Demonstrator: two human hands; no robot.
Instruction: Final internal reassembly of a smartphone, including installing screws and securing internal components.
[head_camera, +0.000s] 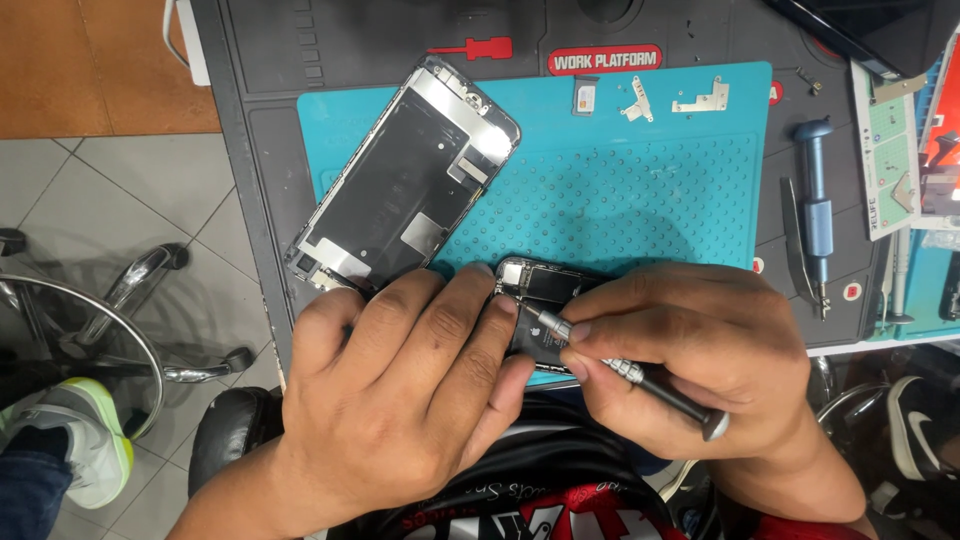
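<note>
My left hand (400, 385) lies flat over an opened phone body (545, 285) at the near edge of a teal mat (640, 190), holding it down. My right hand (690, 355) grips a slim metal screwdriver (640, 378) with its tip on the phone's insides. Most of the phone is hidden under both hands. The detached screen panel (405, 180) lies face down at the mat's left side, still hinged near the phone.
Small metal brackets (700, 97), a tiny tray part (585, 97) and a red tool (480, 48) lie at the mat's far edge. A blue screwdriver (818, 215) and tweezers (792, 245) rest to the right. A chair base (130, 310) and shoe (85, 435) are on the floor.
</note>
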